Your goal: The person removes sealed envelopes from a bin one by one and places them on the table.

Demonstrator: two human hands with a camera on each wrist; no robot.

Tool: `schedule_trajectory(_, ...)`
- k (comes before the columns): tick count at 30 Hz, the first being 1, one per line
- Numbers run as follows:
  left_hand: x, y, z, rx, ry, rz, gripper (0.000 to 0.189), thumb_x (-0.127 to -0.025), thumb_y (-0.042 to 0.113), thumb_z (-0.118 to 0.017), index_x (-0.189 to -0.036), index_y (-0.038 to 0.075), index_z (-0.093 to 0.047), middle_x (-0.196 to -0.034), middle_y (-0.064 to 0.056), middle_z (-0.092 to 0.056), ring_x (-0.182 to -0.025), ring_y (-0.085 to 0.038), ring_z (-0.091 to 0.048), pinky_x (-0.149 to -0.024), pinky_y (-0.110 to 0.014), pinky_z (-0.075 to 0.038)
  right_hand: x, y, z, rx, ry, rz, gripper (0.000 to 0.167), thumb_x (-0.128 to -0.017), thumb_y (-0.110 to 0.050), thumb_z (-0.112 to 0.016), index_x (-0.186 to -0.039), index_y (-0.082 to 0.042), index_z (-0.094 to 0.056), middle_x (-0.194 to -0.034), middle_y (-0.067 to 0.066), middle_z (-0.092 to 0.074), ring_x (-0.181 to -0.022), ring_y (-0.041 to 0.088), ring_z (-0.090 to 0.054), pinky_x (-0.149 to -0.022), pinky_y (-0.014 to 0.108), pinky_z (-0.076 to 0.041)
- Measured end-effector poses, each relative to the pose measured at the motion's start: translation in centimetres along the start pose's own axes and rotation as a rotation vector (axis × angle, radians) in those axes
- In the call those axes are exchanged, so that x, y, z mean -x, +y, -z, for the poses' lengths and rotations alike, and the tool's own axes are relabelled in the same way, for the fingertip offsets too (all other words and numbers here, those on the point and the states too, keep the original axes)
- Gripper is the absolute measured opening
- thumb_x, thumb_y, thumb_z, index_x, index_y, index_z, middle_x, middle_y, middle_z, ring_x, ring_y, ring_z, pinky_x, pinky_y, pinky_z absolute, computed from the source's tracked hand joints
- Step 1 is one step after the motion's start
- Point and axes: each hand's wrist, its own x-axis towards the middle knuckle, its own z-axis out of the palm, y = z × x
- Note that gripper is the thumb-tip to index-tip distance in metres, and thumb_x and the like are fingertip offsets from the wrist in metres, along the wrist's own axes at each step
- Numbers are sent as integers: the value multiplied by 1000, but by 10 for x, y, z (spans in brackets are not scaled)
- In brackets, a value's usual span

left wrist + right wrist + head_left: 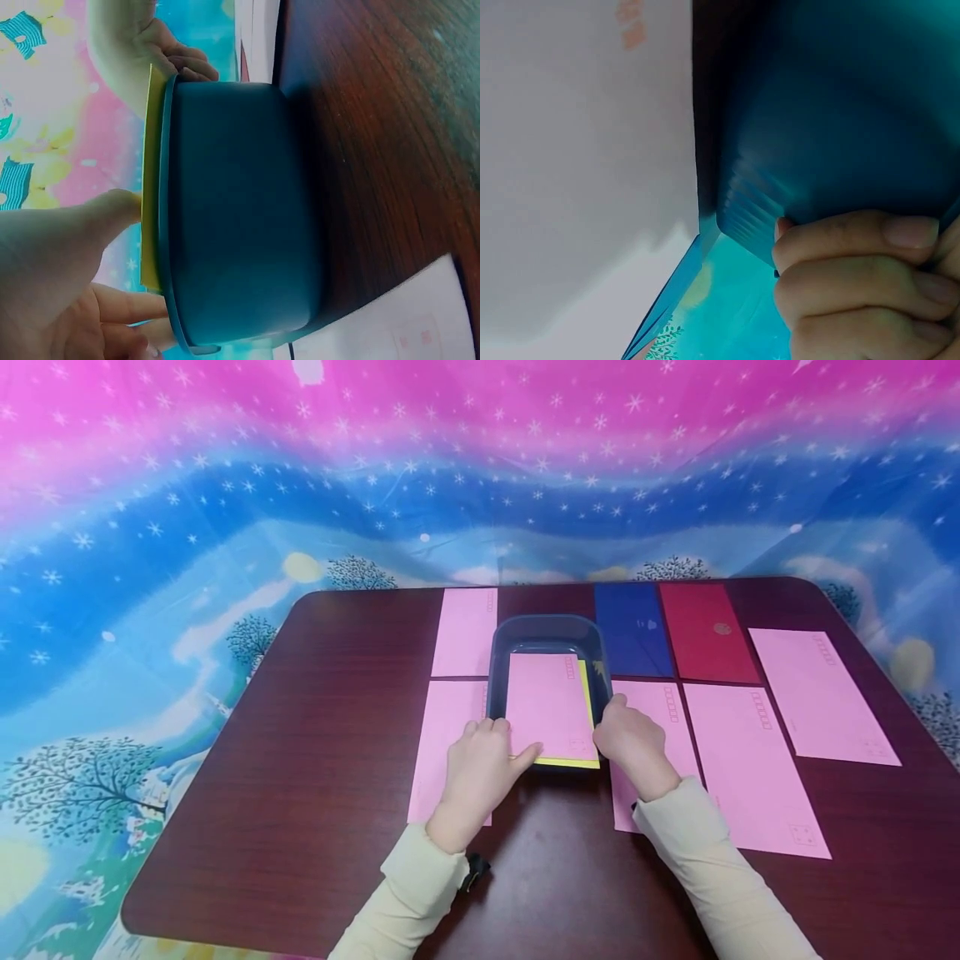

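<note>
A dark blue-grey plastic bin (551, 628) stands at the middle of the table. Across its near part lies a pink envelope (545, 706) over a yellow envelope (570, 762), whose edge shows along the right and near sides. My left hand (483, 772) grips the bin's left side, its thumb reaching over the near edge of the envelopes. With curled fingers (855, 244), my right hand (633, 739) holds the right side of the rim. Whether the bin touches the table cannot be told. Anything beneath the envelopes is hidden.
On the left, two pink envelopes (465, 631) lie in a column, partly covered by the bin and left hand. To the right lie a blue envelope (633, 628), a red envelope (707, 631) and several pink envelopes (750, 760). A patterned cloth (480, 485) hangs behind the table (315, 760).
</note>
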Motion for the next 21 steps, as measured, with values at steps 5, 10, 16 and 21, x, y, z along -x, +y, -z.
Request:
schedule_trajectory(5,1,1,-2,-27,46,1,42,-82,48,-69,-81,6,-65,-70,-8,-61,-69,-22,-56,-52,-31,-48,0,0,0,0,-5,-2,63,-91,-17,-42,-142,13,-22,-113,33,-58,-88,37,-58,-71,46,-47)
schedule_trajectory(10,2,1,-2,6,96,3,37,-81,42,-72,-87,6,-66,-74,-7,-62,-72,-23,-58,-53,-32,-50,0,1,0,2,-1,2,60,-91,-17,-42,-139,14,-25,-107,31,-59,-83,35,-57,-66,42,-45)
schedule_trajectory(16,-1,-1,-2,299,90,106,34,-87,23,-67,-113,2,-67,-102,-13,-68,-93,-28,-67,-76,-39,-55,0,2,-1,3,-4,7,56,-91,-16,-41,-137,14,-27,-105,30,-59,-82,34,-57,-65,41,-45)
schedule_trajectory(21,-4,-6,-2,563,142,185,31,-88,10,-62,-117,0,-66,-108,-17,-66,-88,-26,-67,-77,-36,-55,-1,2,0,0,-13,9,55,-91,-16,-40,-137,13,-27,-102,29,-59,-80,33,-57,-64,40,-44)
